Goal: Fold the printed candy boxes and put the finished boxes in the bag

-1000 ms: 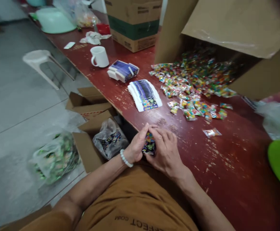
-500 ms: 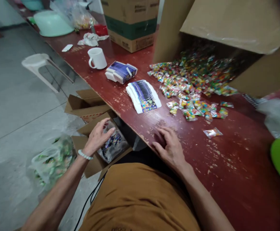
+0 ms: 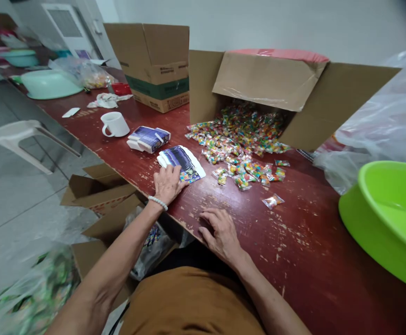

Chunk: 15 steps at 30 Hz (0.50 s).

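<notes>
My left hand (image 3: 168, 183), with a bead bracelet at the wrist, lies fingers out on the near end of a fanned stack of flat blue-and-white printed cartons (image 3: 183, 163) on the red table (image 3: 293, 242). My right hand (image 3: 220, 231) rests palm down on the table near its front edge, fingers loosely spread, holding nothing. A second bundle of the same cartons (image 3: 149, 138) lies just beyond, next to a white mug (image 3: 114, 124). Colourful small candy packets (image 3: 239, 139) spill from a tipped cardboard box (image 3: 269, 88) onto the table. One packet (image 3: 273, 201) lies apart.
A bright green basin (image 3: 387, 218) stands at the right, with clear plastic bags behind it. Another cardboard box (image 3: 154, 65) and a pale green basin (image 3: 47, 83) are at the back. On the floor at the left are open cartons (image 3: 98, 190), filled plastic bags and a white stool (image 3: 17, 137).
Both hands held a small printed carton, then my left hand dropped it into the bag on the floor. That hand has come up onto the carton stack. The view has tilted up.
</notes>
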Motion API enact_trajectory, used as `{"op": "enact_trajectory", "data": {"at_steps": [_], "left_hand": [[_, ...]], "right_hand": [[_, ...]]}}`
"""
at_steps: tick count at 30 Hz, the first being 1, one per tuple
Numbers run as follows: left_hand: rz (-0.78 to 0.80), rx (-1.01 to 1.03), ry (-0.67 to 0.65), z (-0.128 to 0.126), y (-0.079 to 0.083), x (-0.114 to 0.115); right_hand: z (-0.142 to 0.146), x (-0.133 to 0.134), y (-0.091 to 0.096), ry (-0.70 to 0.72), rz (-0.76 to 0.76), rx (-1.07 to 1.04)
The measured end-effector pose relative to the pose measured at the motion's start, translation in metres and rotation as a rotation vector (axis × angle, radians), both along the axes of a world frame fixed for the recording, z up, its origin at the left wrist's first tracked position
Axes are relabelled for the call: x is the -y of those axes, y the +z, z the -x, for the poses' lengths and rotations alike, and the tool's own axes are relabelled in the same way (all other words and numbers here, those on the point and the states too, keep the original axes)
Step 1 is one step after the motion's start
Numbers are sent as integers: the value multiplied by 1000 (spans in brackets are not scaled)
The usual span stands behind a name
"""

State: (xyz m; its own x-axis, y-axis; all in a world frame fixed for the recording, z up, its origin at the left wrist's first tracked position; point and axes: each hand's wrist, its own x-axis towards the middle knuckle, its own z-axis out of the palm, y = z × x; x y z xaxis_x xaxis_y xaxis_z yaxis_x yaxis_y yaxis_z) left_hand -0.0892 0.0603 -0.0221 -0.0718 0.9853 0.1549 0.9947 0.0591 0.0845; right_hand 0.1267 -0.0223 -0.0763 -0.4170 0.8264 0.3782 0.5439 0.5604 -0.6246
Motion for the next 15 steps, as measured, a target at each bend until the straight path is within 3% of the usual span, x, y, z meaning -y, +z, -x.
{"op": "enact_trajectory", "data": {"at_steps": [6, 9, 13, 15], "left_hand": [[-13, 170, 19, 6, 5, -10], [-35, 331, 31, 7, 8, -10], [-13, 619, -16, -5, 8, 20], [46, 852, -55, -15, 7, 48]], "right_hand": [[1, 1, 1, 4, 17, -7], [1, 0, 2, -17, 81, -136], [2, -10, 8, -236, 359, -525], [2, -15, 16, -247, 516, -711]]}}
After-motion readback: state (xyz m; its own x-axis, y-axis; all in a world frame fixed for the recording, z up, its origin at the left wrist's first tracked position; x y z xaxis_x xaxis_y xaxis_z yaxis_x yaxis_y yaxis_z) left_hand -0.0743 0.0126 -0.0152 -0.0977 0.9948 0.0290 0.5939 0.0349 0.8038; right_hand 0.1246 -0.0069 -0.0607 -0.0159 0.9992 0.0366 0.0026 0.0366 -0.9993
